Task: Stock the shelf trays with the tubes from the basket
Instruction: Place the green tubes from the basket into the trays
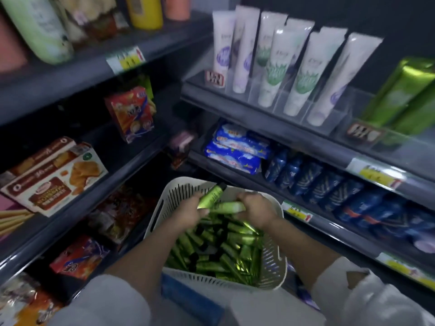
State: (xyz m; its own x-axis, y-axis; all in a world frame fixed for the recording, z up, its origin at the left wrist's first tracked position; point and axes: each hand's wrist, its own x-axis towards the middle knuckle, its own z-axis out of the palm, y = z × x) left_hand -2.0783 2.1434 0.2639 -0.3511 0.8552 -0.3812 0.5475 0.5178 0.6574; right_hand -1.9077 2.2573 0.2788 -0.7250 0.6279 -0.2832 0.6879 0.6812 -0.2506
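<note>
Head view looks down into a white slotted plastic basket (pixel 274 262) at lower centre of the frame, heaped with small shiny green tubes with black caps (pixel 219 245). The left hand (pixel 187 214) has its grip closed round one green tube (pixel 211 195), cap tilted toward the upper right. The right hand (pixel 257 214), just beside it, grips a paler green tube (pixel 229 206) lying crosswise. Both hover above the heap. Clear plastic shelf trays (pixel 341 111) at upper right hold leaning white tubes (pixel 303 76) and, at the far right edge, larger green tubes (pixel 404 90).
</note>
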